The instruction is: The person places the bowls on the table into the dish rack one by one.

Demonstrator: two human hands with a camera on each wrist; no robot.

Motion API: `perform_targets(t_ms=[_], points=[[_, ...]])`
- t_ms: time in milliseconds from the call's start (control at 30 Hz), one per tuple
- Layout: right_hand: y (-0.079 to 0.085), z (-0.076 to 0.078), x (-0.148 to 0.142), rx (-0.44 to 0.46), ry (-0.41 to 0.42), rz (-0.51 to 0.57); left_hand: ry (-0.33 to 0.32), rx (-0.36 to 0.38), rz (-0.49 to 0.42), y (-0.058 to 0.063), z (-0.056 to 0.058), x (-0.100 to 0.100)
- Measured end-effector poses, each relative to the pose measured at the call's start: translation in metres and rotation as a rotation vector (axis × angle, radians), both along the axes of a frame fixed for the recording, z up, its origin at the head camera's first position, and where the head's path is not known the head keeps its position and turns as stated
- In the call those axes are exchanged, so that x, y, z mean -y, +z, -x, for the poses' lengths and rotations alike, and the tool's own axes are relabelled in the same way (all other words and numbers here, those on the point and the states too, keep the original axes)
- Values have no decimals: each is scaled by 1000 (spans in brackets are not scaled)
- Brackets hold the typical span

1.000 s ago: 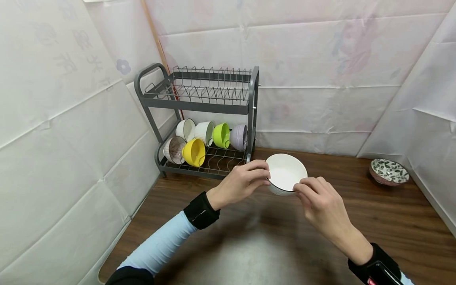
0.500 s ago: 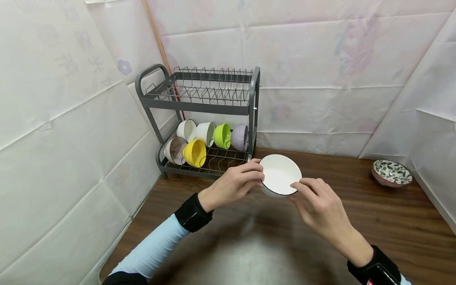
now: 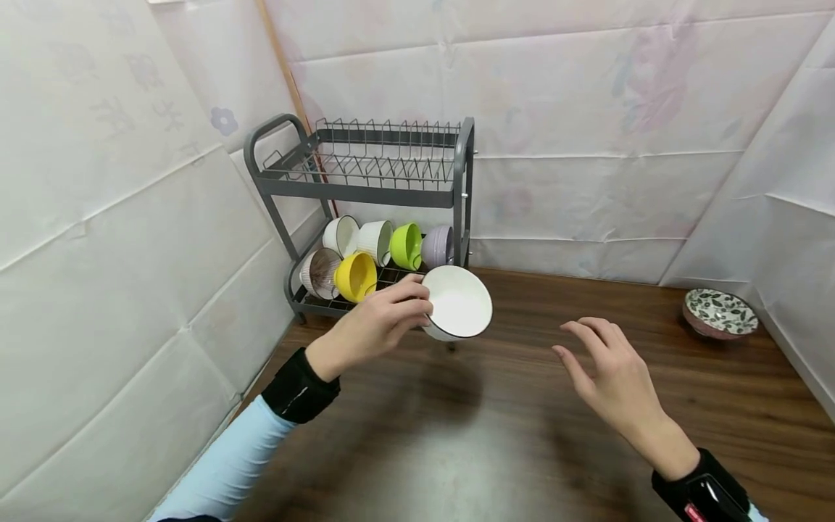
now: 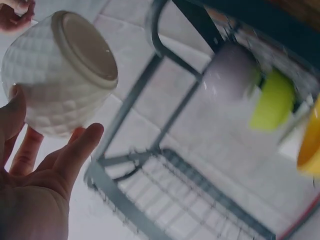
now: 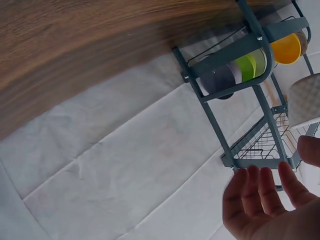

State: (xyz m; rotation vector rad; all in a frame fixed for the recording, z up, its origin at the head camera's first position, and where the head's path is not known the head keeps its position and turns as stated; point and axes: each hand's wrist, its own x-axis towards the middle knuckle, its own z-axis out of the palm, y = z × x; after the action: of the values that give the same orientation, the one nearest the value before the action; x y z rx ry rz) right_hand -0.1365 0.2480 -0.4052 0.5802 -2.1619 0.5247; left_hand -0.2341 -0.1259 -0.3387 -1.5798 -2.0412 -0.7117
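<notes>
A white bowl with a dark rim hangs above the table, its inside turned toward the head camera. My left hand pinches it by the left edge. In the left wrist view the bowl shows a dimpled outer wall and a round foot, with the thumb pressed to its side. My right hand is apart from it, to the right, fingers loosely bent and holding nothing. Just behind the bowl stands a grey two-tier dish rack, whose lower tier carries several bowls, among them a yellow bowl and a green bowl.
A purple bowl sits at the lower tier's right end, near the rack's side post. A patterned bowl stands at the table's far right, close to the side wall. White sheeting encloses the wooden table behind and at the sides.
My right hand has let go of the white bowl and drawn away to the right. My left hand has carried the bowl leftward, closer to the rack.
</notes>
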Motion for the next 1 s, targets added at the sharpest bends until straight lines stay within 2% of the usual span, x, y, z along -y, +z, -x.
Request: perform_targets(t_ms=[100,200,433,567,733,1000], points=[[-1,-2,-4,46,-11,-5,30,-24,14,9,-1,17],[-3,-3,-6,52,-15,5,70,-43,15,17,0,33],[-7,-5,-8,72,-42,10,145,-73,62,25,15,55],[-9,-6,-9,77,-49,10,211,-126,145,26,23,59],[-10,-8,-8,80,-44,10,307,-244,268,27,31,61],[-14,-10,-10,88,-60,18,323,-311,413,29,52,57]])
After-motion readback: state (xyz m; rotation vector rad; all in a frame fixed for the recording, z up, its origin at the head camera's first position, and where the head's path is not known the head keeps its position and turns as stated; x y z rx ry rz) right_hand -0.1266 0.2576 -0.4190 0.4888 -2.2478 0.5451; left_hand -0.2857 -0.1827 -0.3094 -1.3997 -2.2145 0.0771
